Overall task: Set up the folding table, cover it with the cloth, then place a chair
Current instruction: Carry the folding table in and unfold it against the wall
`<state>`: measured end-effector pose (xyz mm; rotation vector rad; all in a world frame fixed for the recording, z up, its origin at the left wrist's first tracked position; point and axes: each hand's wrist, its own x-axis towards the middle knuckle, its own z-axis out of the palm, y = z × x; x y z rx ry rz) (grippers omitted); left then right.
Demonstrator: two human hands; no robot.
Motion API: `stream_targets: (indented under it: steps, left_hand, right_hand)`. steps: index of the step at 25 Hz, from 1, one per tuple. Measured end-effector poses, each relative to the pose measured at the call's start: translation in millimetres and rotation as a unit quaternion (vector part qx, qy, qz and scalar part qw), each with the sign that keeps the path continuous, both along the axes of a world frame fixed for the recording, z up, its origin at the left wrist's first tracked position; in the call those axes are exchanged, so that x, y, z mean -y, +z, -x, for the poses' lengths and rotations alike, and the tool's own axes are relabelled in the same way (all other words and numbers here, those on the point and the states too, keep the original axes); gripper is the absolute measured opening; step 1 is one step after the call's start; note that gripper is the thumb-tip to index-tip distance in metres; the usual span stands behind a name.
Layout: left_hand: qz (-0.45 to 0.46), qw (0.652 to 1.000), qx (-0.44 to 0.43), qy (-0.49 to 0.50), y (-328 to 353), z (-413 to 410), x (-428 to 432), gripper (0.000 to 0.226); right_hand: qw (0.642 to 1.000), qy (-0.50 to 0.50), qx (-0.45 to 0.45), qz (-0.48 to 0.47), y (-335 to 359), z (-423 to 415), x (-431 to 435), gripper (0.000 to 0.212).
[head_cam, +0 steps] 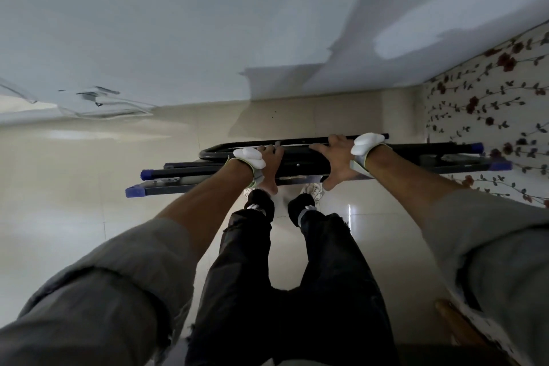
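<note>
The folded table (300,162), dark with black tube legs and blue end caps, stands on its edge on the tiled floor just in front of my feet. My left hand (269,166) grips its upper edge left of the middle, fingers curled over the far side. To the right of it, my right hand (335,160) grips the same edge, thumb on the near side. Both wrists wear a strapped white device. A floral cloth (487,116) with red flowers covers something at the right.
A pale wall (208,24) rises close behind the table. Glossy cream floor tiles (89,187) stretch to the left. My dark trousers and black shoes (261,205) stand right behind the table. A brown wooden piece (454,324) shows at the lower right.
</note>
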<state>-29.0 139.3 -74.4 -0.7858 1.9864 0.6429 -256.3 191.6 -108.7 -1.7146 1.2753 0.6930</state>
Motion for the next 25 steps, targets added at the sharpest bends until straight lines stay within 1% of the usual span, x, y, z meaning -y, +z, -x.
stream_targets:
  steps: [1,3,5,8,10,13,15,17,19,20,23,25]
  left_hand:
    - [0.007,1.0,-0.005,-0.01,10,-13,-4,0.123]
    - [0.006,1.0,-0.007,0.002,33,-53,-18,0.116]
    - [0.01,1.0,-0.01,0.014,51,-82,-28,0.106]
    - [0.02,0.996,-0.006,0.085,84,-153,-46,0.095]
    - [0.03,0.991,-0.011,0.129,98,-204,-60,0.094]
    - [0.023,0.987,-0.017,0.158,111,-275,-74,0.108]
    - [0.018,0.984,-0.02,0.177,117,-341,-94,0.114]
    - [0.015,0.983,-0.029,0.183,116,-377,-106,0.111]
    - [0.032,0.979,-0.034,0.2,117,-430,-117,0.106]
    - [0.035,0.975,-0.041,0.218,118,-450,-116,0.103]
    - [0.029,0.96,-0.067,0.27,121,-505,-106,0.099]
    - [0.026,0.952,-0.059,0.3,120,-547,-98,0.101]
  right_hand:
    - [1.0,0.007,0.011,-0.009,7,-11,-2,0.13]
    - [0.999,0.025,0.042,-0.024,24,-48,-7,0.124]
    - [0.997,0.046,0.047,-0.029,39,-76,-12,0.12]
    - [0.995,0.074,0.064,-0.033,70,-149,-12,0.117]
    - [0.994,0.085,0.056,-0.031,90,-203,-9,0.115]
    - [0.993,0.11,0.033,-0.022,105,-272,-14,0.116]
    - [0.989,0.148,0.018,0.004,114,-337,-24,0.117]
    - [0.987,0.163,0.01,0.013,122,-373,-23,0.122]
    - [0.979,0.204,-0.006,0.024,130,-427,-17,0.125]
    - [0.978,0.208,-0.008,0.023,135,-447,-10,0.124]
    - [0.973,0.228,0.011,0.025,144,-505,16,0.119]
    - [0.969,0.246,0.019,0.014,146,-549,33,0.112]
